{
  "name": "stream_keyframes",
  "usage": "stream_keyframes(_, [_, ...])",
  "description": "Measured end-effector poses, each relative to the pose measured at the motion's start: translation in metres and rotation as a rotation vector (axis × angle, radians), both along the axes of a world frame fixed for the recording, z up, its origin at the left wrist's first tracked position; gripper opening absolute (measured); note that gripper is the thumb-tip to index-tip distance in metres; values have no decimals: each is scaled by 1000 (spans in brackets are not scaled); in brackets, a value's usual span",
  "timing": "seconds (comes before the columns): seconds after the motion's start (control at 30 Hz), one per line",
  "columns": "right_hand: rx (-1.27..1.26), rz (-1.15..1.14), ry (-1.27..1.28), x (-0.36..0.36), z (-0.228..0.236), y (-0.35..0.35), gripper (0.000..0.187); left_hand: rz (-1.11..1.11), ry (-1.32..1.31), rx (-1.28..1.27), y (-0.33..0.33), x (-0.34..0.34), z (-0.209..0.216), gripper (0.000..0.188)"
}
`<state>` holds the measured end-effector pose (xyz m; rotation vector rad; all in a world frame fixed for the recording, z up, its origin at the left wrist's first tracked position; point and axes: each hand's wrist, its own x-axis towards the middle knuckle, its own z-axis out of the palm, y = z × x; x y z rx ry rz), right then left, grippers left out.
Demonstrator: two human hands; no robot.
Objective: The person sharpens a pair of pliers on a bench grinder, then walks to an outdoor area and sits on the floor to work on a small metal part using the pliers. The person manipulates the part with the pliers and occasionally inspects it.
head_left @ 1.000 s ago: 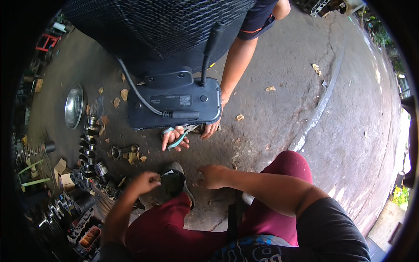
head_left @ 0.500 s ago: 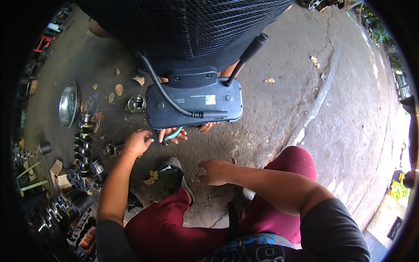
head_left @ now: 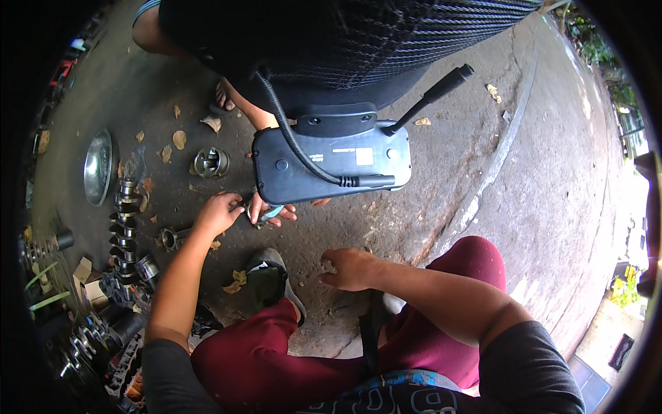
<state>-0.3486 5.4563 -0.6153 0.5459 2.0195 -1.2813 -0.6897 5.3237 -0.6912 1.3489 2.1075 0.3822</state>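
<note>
My left hand [head_left: 218, 212] reaches forward with thumb and forefinger curled toward each other, right beside a co-worker's hand [head_left: 281, 212]. A small metal part [head_left: 249, 207] shows at my fingertips, too small to name. Across the co-worker's fingers lies a hand tool with a teal handle [head_left: 273, 212]; its working end is partly hidden. My right hand [head_left: 348, 269] hangs above the ground in front of my knee, loosely curled with thumb and fingers apart, holding nothing. Behind my left hand a piston [head_left: 212, 163] stands on the ground, and nearer me lies a connecting rod [head_left: 172, 239].
A co-worker leans in from the far side, a black box-shaped device [head_left: 331, 162] with cables hiding part of their hands. On the left are a crankshaft [head_left: 125, 231], a silver metal bowl [head_left: 98, 168] and piled engine parts [head_left: 86, 338]. Dry leaves [head_left: 236, 281] dot the concrete.
My left hand has moved slightly forward, its fingertips now meeting the small metal part by the co-worker's hand. The co-worker's head device has shifted right. My right hand has barely moved.
</note>
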Motion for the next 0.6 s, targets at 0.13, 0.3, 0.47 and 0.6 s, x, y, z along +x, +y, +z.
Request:
stream_keyframes(0.13, [-4,15,-11,-1,0,0,62,-14,31,12,-2,3,5,26])
stream_keyframes(0.3, [-8,16,-23,-4,0,0,63,-2,-4,-85,0,9,13,27])
stream_keyframes(0.47, [-25,40,-23,-7,-2,-1,63,-3,36,-133,2,14,25,28])
stream_keyframes(0.6, [-28,33,-32,-6,-4,-2,62,-3,46,-161,3,17,29,29])
